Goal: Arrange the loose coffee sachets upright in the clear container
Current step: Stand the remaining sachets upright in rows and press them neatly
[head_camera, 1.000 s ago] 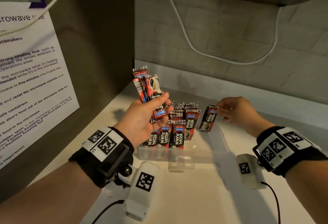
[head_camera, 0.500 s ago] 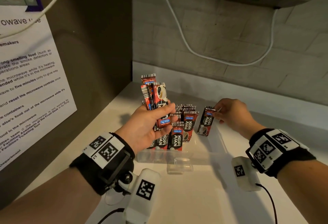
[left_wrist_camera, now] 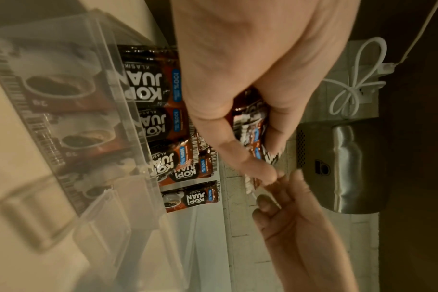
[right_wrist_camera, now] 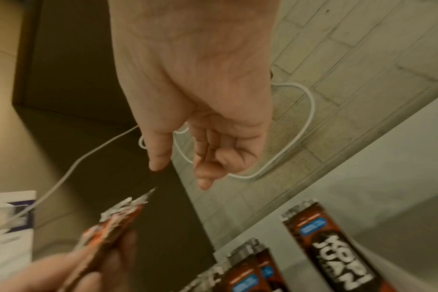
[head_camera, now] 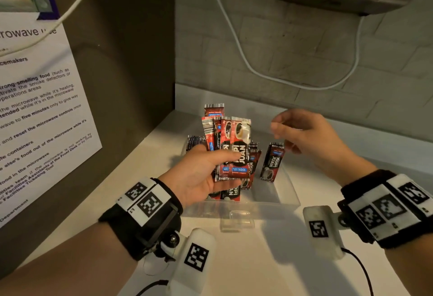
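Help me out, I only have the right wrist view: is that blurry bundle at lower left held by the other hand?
Observer: Yes. In the head view the left hand grips a fan of sachets above the container.
Operator: Is the container full?
Observer: No. Rows fill its left part and the right part is bare.
Operator: And the lone sachet at my lower right?
Observer: The lone sachet stands upright inside the container, apart from the rows.
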{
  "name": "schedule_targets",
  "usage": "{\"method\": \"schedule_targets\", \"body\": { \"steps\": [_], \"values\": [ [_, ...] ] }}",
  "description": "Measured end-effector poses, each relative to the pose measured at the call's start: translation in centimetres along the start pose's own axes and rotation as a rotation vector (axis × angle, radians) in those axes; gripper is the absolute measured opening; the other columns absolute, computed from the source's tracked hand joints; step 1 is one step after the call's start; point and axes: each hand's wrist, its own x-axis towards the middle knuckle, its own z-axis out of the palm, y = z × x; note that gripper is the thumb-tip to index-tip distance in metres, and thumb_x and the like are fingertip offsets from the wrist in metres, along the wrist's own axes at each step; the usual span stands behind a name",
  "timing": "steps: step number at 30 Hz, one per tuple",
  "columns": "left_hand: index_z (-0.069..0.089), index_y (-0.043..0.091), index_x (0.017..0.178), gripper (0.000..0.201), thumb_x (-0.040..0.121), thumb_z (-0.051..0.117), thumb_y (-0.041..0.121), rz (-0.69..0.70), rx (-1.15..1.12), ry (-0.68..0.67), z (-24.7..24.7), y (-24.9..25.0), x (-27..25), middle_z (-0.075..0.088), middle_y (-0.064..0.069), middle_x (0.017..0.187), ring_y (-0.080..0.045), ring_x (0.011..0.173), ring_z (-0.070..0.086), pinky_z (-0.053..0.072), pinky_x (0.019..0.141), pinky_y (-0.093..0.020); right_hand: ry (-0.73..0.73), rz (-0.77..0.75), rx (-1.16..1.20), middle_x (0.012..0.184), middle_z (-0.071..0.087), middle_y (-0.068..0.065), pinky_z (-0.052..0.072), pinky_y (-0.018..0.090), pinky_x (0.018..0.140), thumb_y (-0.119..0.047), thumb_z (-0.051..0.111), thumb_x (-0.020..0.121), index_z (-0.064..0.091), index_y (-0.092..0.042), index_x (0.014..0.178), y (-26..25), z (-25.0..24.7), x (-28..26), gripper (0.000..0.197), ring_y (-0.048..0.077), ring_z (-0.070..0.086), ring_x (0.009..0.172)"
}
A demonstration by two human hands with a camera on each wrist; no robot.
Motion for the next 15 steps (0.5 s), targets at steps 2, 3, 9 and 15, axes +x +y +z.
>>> {"method": "schedule_targets", "body": {
  "steps": [2, 3, 9, 15],
  "values": [
    [0.061, 0.009, 0.117, 0.038, 0.081, 0.072, 0.004, -0.003, 0.052, 0.002, 0.3, -0.2, 0.1, 0.073, -0.014, 0.103, -0.024, 0.080, 0.072, 0.055, 0.048, -0.025, -0.123, 0.017, 0.086, 0.084, 0.060, 0.001, 0.038, 0.022, 0.048, -0.018, 0.069, 0.083, 0.061, -0.011, 0.106, -1.4, 0.8, -0.7, 0.025, 0.008, 0.049, 0.050],
    [0.062, 0.009, 0.115, 0.036, 0.081, 0.072, 0.005, -0.003, 0.075, 0.001, 0.4, -0.3, 0.2, 0.074, -0.014, 0.101, -0.024, 0.081, 0.073, 0.055, 0.048, -0.024, -0.165, 0.025, 0.082, 0.087, 0.061, 0.001, 0.038, 0.023, 0.048, -0.016, 0.069, 0.083, 0.061, -0.012, 0.110, -1.8, 1.1, -0.8, 0.028, 0.010, 0.049, 0.051],
    [0.063, 0.008, 0.111, 0.037, 0.076, 0.074, 0.000, 0.009, 0.096, -0.025, 0.2, -0.2, 0.0, 0.075, -0.012, 0.098, -0.022, 0.082, 0.073, 0.055, 0.050, -0.024, -0.120, 0.033, 0.120, 0.061, 0.063, 0.006, 0.036, 0.019, 0.037, 0.006, 0.062, 0.085, 0.060, -0.006, 0.080, -2.3, 1.8, -0.5, 0.012, 0.012, 0.047, 0.040],
    [0.070, 0.013, 0.096, 0.021, 0.081, 0.067, -0.002, 0.099, -0.056, 0.008, -0.3, 0.3, -0.1, 0.075, -0.011, 0.091, -0.018, 0.077, 0.073, 0.054, 0.050, -0.021, -0.140, 0.141, 0.258, 0.059, 0.059, 0.010, 0.040, 0.022, 0.043, 0.011, 0.062, 0.078, 0.050, -0.009, 0.069, -1.7, 1.0, -1.0, 0.025, 0.018, 0.058, 0.047]
  ]
}}
